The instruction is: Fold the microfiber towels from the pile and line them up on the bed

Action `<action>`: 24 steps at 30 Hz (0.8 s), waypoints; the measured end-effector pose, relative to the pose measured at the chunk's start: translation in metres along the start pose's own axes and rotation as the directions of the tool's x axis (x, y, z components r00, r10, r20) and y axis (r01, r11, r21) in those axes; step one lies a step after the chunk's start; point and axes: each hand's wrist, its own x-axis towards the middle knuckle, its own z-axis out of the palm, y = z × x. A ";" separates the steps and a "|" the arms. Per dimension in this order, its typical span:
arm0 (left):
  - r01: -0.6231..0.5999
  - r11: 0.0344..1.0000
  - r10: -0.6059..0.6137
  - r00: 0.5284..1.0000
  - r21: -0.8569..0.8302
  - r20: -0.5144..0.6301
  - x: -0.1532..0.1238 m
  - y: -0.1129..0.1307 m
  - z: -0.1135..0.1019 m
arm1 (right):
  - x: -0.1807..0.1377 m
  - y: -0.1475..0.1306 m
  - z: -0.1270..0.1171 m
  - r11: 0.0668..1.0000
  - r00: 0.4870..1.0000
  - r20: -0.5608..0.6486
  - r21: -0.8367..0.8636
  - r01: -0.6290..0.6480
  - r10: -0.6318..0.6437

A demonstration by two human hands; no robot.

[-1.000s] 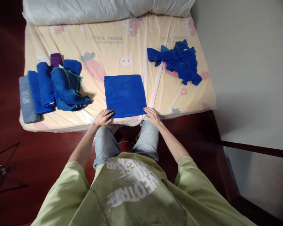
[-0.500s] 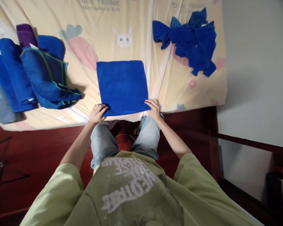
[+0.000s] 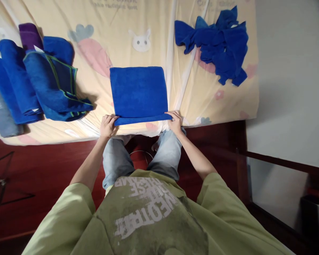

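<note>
A square blue towel (image 3: 138, 92) lies flat on the bed in front of me, its near edge turned up into a narrow fold. My left hand (image 3: 108, 125) pinches the left end of that fold, thumb and fingers closed on the cloth. At the fold's right end, my right hand (image 3: 174, 120) grips the towel the same way. The turned edge runs almost straight between both hands, and the rest of the towel is spread smooth beyond it.
Rolled blue towels (image 3: 18, 81), a grey roll (image 3: 2, 109), a purple roll (image 3: 30, 36) and a green-trimmed blue cloth (image 3: 46, 83) lie at the left. A crumpled heap of blue cloths (image 3: 218, 46) is at the right. The bed's patterned sheet (image 3: 138, 17) ends near my legs.
Both hands have lifted the towel's near edge and turned it away from me into a narrow fold, so the flat part is shorter. The camera view shifted slightly.
</note>
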 end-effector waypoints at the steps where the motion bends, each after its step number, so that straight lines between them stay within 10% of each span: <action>1: 0.020 1.000 -0.021 1.000 -0.015 -0.022 0.002 0.001 0.000 | 0.001 0.001 0.004 0.999 0.999 -0.043 0.014 -0.032 0.033; 13: 0.323 0.938 -0.341 0.924 -0.125 -0.173 0.012 0.012 0.005 | 0.011 0.010 0.028 0.970 0.963 -0.200 0.199 -0.143 0.183; 24: 0.151 0.985 -0.164 0.973 -0.088 -0.162 0.004 0.005 0.007 | 0.014 0.001 0.025 0.961 0.947 -0.239 0.225 -0.160 0.213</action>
